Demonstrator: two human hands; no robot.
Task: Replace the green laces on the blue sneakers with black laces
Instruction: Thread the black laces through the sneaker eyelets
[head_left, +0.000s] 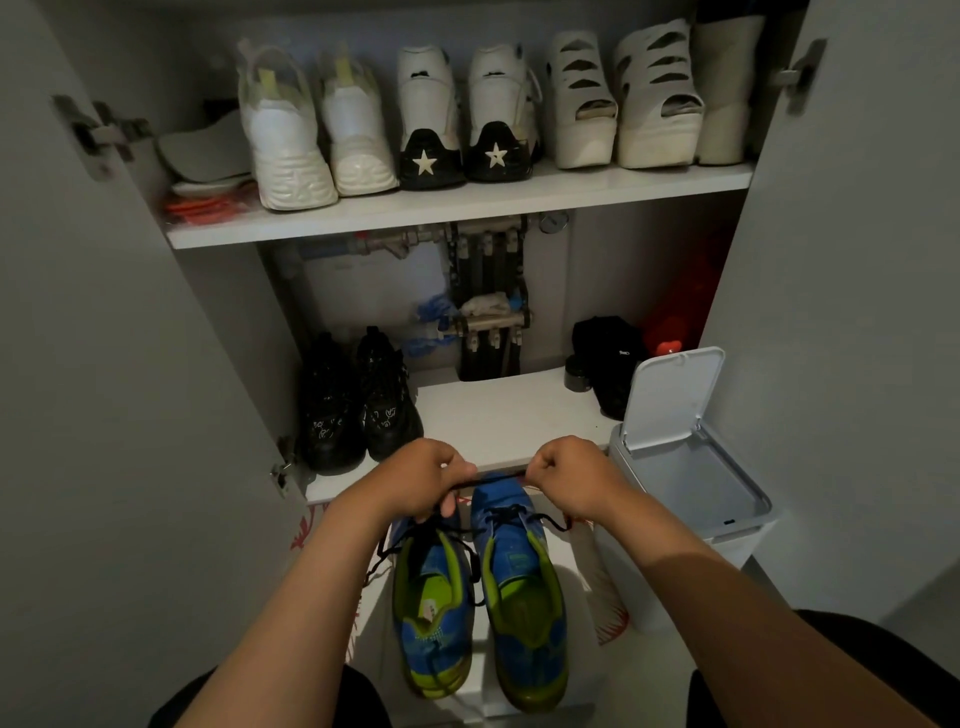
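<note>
Both fists, left hand (427, 474) and right hand (566, 470), pinch a taut thin black lace (491, 480) above two blue-and-green fabric sneakers (480, 587).

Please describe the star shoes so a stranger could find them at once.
Look at the upper shelf of the open cupboard. The star sneakers are the second pair from the left, heels outward. Only they have black heels, each bearing a white star.

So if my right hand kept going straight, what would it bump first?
Probably the black chunky shoes on the white lower shelf; your right hand points forward-left, though depth is unclear.
</note>
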